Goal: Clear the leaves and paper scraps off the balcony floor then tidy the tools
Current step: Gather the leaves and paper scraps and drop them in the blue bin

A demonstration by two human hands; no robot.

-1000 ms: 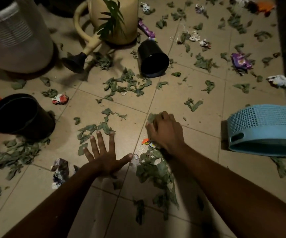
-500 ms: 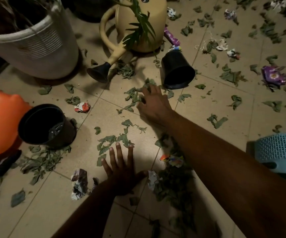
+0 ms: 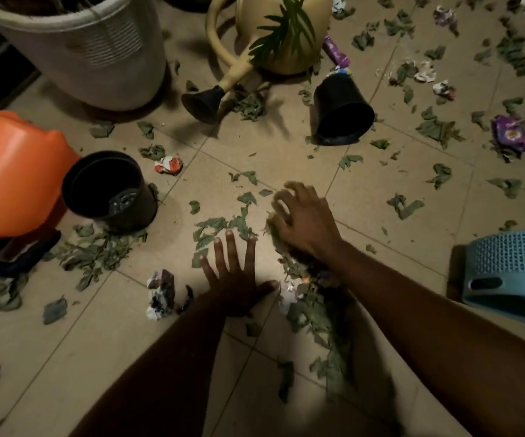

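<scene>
While leaves [image 3: 437, 130] and paper scraps [image 3: 168, 164] lay over most of the balcony floor [image 3: 365, 190], clearing was judged to be at an early stage.
Gathered: one loose heap [image 3: 311, 307] under the right forearm.
Untidied: watering can [image 3: 283, 33], tipped black pot [image 3: 343, 111], blue basket [image 3: 513, 272].
Left hand [image 3: 236, 279]: flat on tile, fingers spread, holding nothing; leaves just beyond its fingertips.
Right hand [image 3: 305, 225]: fingers bent claw-wise over a clump at the heap's far end; through blur, grip or rake could not be told.

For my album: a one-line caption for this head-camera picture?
Barehanded cleanup: left hand flat on the tiled floor, right hand clawed over a heap of leaves, amid tipped black pots and paper scraps.
</scene>
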